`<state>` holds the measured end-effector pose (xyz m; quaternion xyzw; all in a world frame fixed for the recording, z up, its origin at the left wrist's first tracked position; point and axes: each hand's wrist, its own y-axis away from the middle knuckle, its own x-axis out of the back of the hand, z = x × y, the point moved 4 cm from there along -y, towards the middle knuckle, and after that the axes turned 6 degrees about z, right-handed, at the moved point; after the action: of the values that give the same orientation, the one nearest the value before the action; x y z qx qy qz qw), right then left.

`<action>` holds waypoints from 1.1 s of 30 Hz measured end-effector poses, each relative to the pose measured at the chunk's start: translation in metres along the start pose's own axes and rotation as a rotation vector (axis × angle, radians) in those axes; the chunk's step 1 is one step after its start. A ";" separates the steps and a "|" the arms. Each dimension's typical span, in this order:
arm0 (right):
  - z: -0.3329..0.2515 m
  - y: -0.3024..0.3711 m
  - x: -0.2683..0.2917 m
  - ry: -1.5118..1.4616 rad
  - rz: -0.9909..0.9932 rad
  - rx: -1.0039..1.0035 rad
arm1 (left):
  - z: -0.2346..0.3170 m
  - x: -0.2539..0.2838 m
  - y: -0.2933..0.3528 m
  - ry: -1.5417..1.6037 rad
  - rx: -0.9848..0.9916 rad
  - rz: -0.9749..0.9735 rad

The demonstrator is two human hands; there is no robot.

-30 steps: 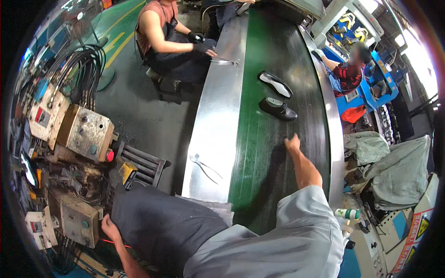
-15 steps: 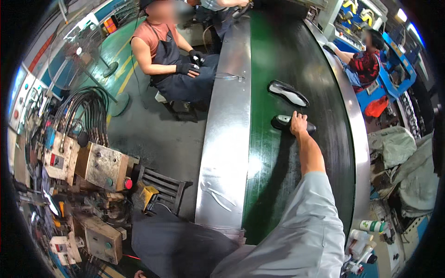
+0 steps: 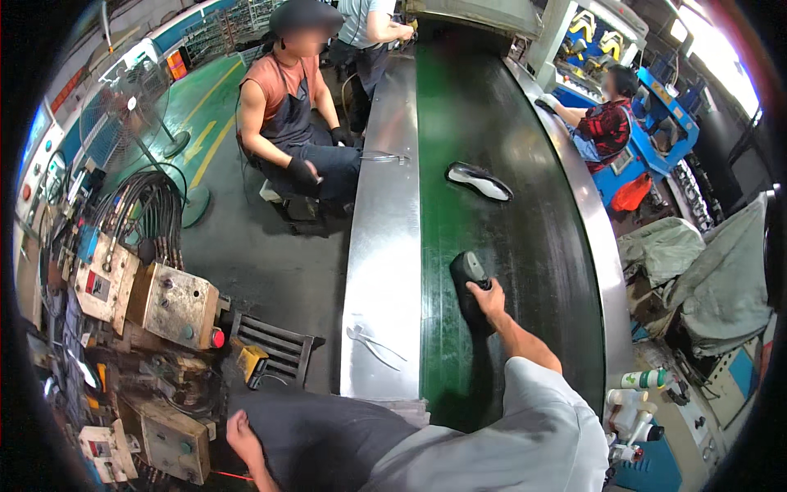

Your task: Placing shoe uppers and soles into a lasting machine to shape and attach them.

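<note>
A: Right hand [image 3: 489, 297] status?

B: Closed around a black shoe [image 3: 469, 289], which is held just above the green conveyor belt [image 3: 525, 205], near the person's end. The grip is taken at the shoe's near part; the far end is pointed up the belt.

A: Left hand [image 3: 243, 433]?

B: Seen at the lower edge, rested against the dark apron at the lap. Nothing is seen held in it; whether the fingers are curled or spread cannot be told.

A: Anything else on the belt?

B: A second shoe [image 3: 479, 180], dark with a pale insole, is laid on its side further up the belt, well apart from the held one.

A: Steel side rail?

B: A pair of metal pliers [image 3: 373, 343] is laid on the steel ledge [image 3: 385, 246] left of the belt, near the person. Another tool is seen further up the ledge, just beside a seated co-worker [image 3: 295, 123] in dark gloves.

A: Right of belt?

B: Another seated person [image 3: 602, 123] is reached toward the belt's far edge. White bottles [image 3: 643, 379] are stood at the near right corner.
</note>
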<state>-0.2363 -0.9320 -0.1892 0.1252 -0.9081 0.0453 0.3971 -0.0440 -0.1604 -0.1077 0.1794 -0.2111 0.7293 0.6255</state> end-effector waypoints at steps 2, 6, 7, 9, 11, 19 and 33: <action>0.000 0.029 0.004 -0.348 -0.230 -0.181 | 0.029 -0.036 -0.006 0.096 -0.068 -0.099; -0.036 0.118 -0.015 -0.955 -0.687 -0.677 | 0.092 -0.097 -0.002 0.518 0.100 -0.258; -0.054 0.142 -0.023 -0.990 -0.812 -0.718 | 0.110 -0.102 0.002 0.577 0.068 -0.310; -0.105 0.192 -0.042 -1.071 -1.069 -0.709 | 0.146 -0.107 0.001 0.603 -0.048 -0.378; -0.165 0.257 -0.064 -1.139 -1.329 -0.664 | 0.174 -0.100 -0.004 0.602 -0.130 -0.396; -0.306 0.468 -0.093 -0.623 -1.825 0.027 | 0.154 0.036 -0.007 0.178 -0.413 0.127; -0.275 0.519 -0.095 -0.216 -1.641 0.676 | 0.077 0.046 0.059 -0.102 -0.255 0.404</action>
<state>-0.1152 -0.3635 -0.0629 0.8494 -0.5033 -0.0001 0.1586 -0.1092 -0.1703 -0.0231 0.0895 -0.3644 0.7971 0.4730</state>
